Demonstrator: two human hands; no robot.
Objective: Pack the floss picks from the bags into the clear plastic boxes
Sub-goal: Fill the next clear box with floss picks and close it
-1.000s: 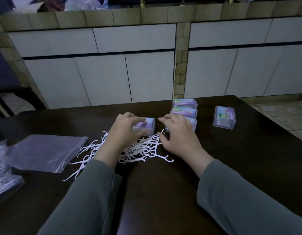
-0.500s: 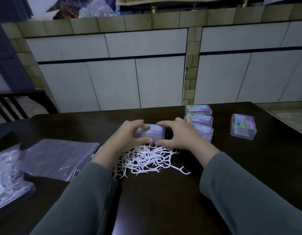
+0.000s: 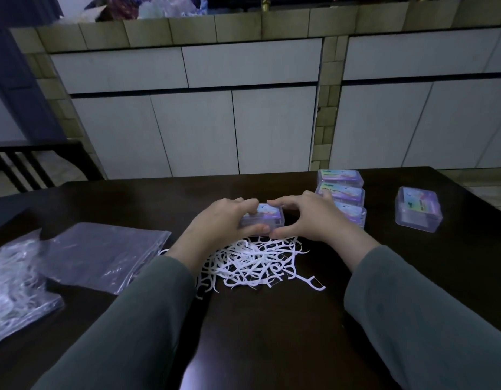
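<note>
Clear plastic box (image 3: pixel 267 218) sat on the desk (image 3: pixel 271 333) just behind the loose picks (image 3: pixel 255 263), left hand (image 3: pixel 224 223) and right hand (image 3: pixel 311 218) pinching its ends, likely to open it for filling.

A table (image 3: pixel 271 333) holds everything. In the middle lies a pile of floss picks (image 3: pixel 255 263). Just behind the pile sits a small box (image 3: pixel 267 219), with the left hand (image 3: pixel 221 223) on its left side and the right hand (image 3: pixel 308 218) on its right side. To the right of that hand, three boxes (image 3: pixel 342 192) sit in a row going back. Further right, one box (image 3: pixel 418 209) sits alone. On the left lies a flat bag (image 3: pixel 103 254), and a full bag (image 3: pixel 15 282) lies at the left edge. Cupboards (image 3: pixel 215 122) stand behind the table.
</note>
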